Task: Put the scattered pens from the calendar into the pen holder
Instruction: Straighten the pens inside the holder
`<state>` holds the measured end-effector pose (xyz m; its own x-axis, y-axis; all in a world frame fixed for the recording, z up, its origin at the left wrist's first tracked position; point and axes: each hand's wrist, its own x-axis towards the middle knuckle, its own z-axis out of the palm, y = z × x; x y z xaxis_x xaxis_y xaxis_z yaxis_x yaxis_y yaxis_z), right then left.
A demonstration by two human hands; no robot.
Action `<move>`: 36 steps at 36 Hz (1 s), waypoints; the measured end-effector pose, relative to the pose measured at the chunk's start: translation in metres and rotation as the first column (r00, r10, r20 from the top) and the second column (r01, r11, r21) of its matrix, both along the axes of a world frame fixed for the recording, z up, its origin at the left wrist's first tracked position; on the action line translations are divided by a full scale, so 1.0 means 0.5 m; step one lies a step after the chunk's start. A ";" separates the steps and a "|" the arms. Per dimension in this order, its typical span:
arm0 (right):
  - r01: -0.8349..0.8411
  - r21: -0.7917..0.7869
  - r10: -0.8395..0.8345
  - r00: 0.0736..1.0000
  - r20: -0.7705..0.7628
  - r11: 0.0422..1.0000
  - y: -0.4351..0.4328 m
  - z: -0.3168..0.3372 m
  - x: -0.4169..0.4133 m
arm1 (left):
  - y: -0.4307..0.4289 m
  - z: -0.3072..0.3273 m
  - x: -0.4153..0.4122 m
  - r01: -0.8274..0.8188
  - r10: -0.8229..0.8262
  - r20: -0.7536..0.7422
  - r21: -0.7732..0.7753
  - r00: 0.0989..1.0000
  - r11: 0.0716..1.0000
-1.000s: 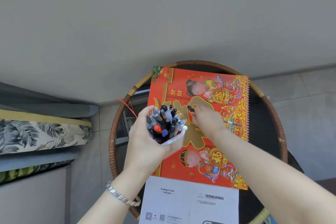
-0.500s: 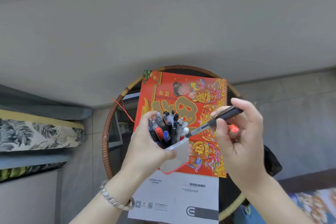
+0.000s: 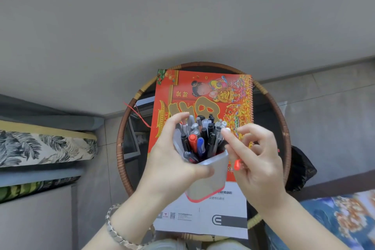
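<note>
My left hand (image 3: 170,168) holds a white pen holder (image 3: 211,176) with a red base, lifted above the red calendar (image 3: 203,87). The holder is packed with several pens (image 3: 199,144), black, grey, red and blue. My right hand (image 3: 257,168) is at the holder's right rim, with thumb and forefinger pinching the top of a pen that stands in the holder. A red-capped pen (image 3: 237,164) stays tucked under that hand's lower fingers. No loose pens show on the visible part of the calendar; the hands and the holder hide its lower half.
The calendar lies on a round dark table with a rattan rim (image 3: 121,138). A white printed leaflet (image 3: 203,217) lies at the near edge. A leaf-patterned cushion (image 3: 40,148) is at left, a black bag (image 3: 300,168) and blue patterned fabric (image 3: 334,219) at right.
My right hand picked two pens off the calendar, raised them and lowered the black one into the holder. The red-capped pen stays in that hand. The left hand kept the holder up.
</note>
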<state>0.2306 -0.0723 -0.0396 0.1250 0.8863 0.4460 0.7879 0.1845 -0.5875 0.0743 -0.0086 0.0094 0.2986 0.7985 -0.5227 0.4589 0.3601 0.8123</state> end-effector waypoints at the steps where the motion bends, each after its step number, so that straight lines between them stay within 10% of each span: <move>1: -0.004 -0.023 0.005 1.000 0.030 1.000 -0.001 -0.004 0.001 | 0.001 -0.003 0.002 -0.015 0.015 -0.002 -0.020 1.000 1.000; 5: -0.092 -0.247 0.109 0.992 0.056 0.964 0.011 0.003 0.011 | 0.006 -0.025 0.005 -0.128 0.129 -0.007 -0.116 0.992 0.985; 8: -0.177 -0.295 0.094 0.957 -0.273 0.939 0.015 0.028 0.027 | 0.010 -0.038 -0.002 -0.205 0.210 0.009 -0.182 0.978 0.962; 12: 0.029 -0.084 -0.081 0.696 -0.714 0.996 0.027 0.083 0.053 | 0.017 -0.042 -0.013 -0.209 0.211 -0.007 -0.171 0.977 0.963; 18: 0.156 0.066 0.009 0.342 -0.940 0.986 0.051 0.132 0.019 | 0.020 -0.037 -0.010 -0.110 0.107 -0.045 -0.085 0.993 0.990; 27: 0.203 0.166 -0.005 0.646 -0.763 0.965 0.076 0.092 -0.046 | -0.003 -0.024 0.017 0.105 -0.105 -0.115 0.001 0.988 0.994; 36: 0.140 0.070 -0.053 0.723 -0.688 0.988 0.071 0.061 -0.052 | -0.006 -0.037 0.009 0.083 -0.092 -0.082 -0.104 0.992 0.991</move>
<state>0.2045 -0.0366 -0.0093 0.5158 0.8032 0.2981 0.1985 0.2264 -0.9536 0.0791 -0.0118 -0.0092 0.3153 0.7135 -0.6257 0.5587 0.3934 0.7301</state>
